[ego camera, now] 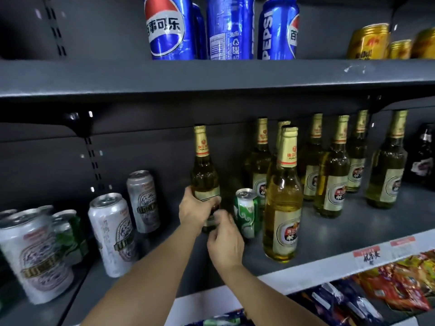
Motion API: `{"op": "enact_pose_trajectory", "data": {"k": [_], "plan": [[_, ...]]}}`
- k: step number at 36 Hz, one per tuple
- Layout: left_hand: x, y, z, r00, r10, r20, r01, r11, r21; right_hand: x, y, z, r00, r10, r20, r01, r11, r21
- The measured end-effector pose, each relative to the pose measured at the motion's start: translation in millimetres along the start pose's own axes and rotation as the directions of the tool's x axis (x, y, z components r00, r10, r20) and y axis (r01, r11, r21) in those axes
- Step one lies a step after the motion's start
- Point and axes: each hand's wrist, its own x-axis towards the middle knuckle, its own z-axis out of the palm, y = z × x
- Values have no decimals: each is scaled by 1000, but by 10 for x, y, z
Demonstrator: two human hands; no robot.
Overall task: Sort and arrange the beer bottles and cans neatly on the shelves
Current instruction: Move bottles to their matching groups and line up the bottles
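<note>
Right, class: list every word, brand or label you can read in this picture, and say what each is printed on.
"PEPSI": right blue can, top shelf.
"百事可乐": left blue can.
Gold cans: brand too blurred.
Beer bottles: neck and body labels too small.
White cans: blurred.
Price tags: handwriting unreadable.

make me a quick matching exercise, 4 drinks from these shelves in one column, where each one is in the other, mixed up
1 pepsi cans
2 green can
3 gold cans
4 held bottle

A in the left hand
B upper shelf, far right
C upper shelf, middle
D middle shelf, standing just right of the hands

Pairs: 1-C, 2-D, 3-B, 4-A
</note>
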Motion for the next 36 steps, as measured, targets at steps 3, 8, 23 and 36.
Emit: {"op": "enact_pose_trajectory", "data": {"k": [3, 8, 23, 36], "plan": [[151, -3, 125, 999, -26, 32, 27, 999, -21, 79, 56, 39, 992, 71, 108, -68, 997, -30], [347, 45, 342, 997, -17, 81, 17, 1000, 12, 120, 82, 91, 960, 143, 241, -126, 988, -84], [383, 37, 394, 999, 31, 34, -30, 999, -23, 152, 128, 165, 947, 147, 286, -128, 988, -84], [-159, 245, 556, 825, 129, 550, -210, 974, 86, 61, 150, 15, 907, 58, 416, 175, 848, -500]]}}
